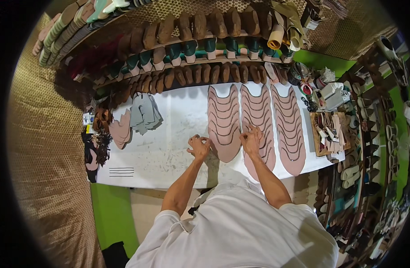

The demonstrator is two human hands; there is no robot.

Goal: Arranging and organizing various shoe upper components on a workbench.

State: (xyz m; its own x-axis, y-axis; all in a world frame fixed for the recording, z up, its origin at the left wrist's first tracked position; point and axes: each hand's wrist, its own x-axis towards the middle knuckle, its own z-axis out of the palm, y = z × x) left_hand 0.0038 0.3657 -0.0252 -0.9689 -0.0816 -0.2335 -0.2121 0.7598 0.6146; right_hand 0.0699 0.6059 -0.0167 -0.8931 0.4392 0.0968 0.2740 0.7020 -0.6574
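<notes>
The left row of pink pieces (224,149) lies on the white table (182,111), each curved piece overlapping the next, with its rounded lower end between the person's hands. The left hand (198,147) is beside that row's left edge, fingers curled and the gap to the thumb narrow. The right hand (252,139) is at its right edge, reaching over the middle row (259,167), fingers bent and fairly close together. Whether either hand pinches a piece cannot be told.

The step in hand looks like setting or straightening the lowest piece of the left row. The next move seems to call for light, even fingertip contact on both edges, without dragging the middle row.

The right row (292,165) lies just beyond. Further out are loose pink pieces (120,130) and grey pieces (144,114) on the left, a brown board (321,152) with strips on the right, and wooden shoe forms (200,24) on shelves behind.
</notes>
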